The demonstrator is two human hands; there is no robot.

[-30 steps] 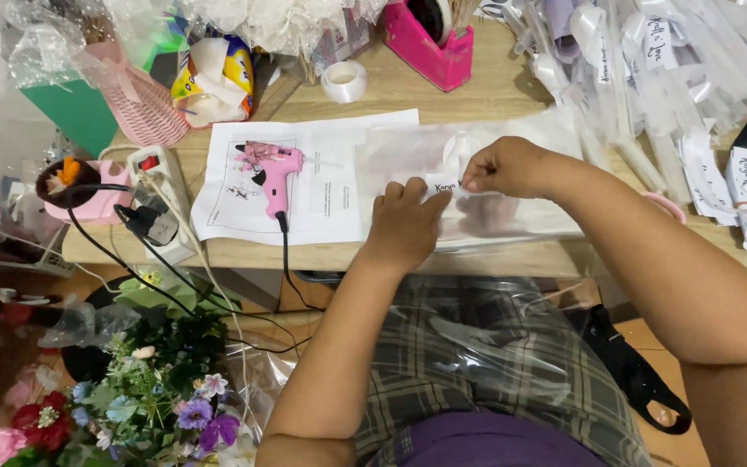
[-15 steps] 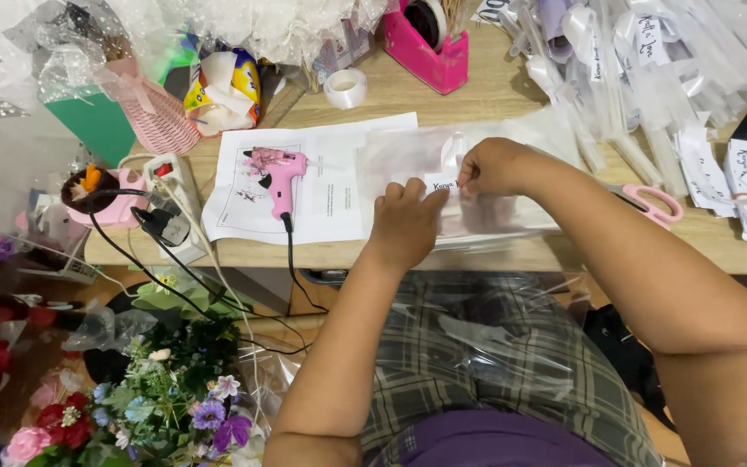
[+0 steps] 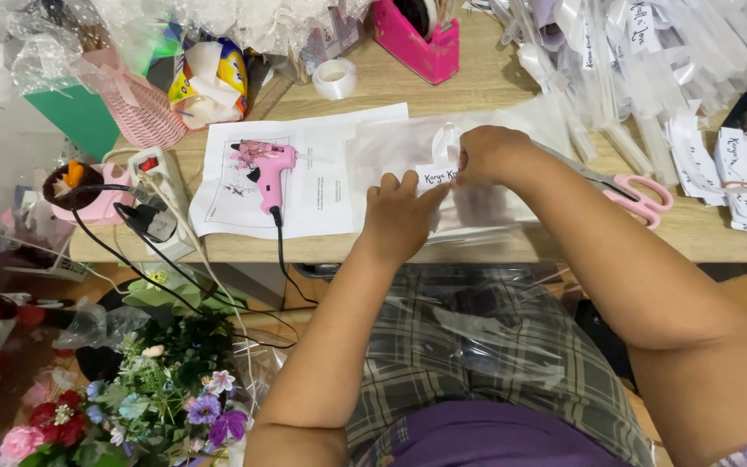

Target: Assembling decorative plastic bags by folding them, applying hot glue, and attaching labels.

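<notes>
A clear plastic sheet [image 3: 391, 143] lies on the wooden table [image 3: 512, 78], draping over the front edge onto my lap. On it sits a small white paper label [image 3: 437, 177] with a white ribbon loop above it. My left hand [image 3: 399, 216] presses its fingertips on the label's left end. My right hand [image 3: 488, 154] pinches the label's right end. A pink glue gun [image 3: 266, 168] lies on a white printed sheet [image 3: 322, 195] to the left of my hands, its black cord trailing off the table.
Pink-handled scissors [image 3: 641, 195] lie right of my right arm. A tape roll [image 3: 335, 79] and pink tape dispenser [image 3: 417, 39] sit farther back. White ribbons and labels [image 3: 693, 156] pile at right, a power strip [image 3: 159, 186] at left, flowers [image 3: 166, 398] below.
The view has shifted, so the table appears lower. Both hands stay on the label, with the left fingertips now at its left end.
</notes>
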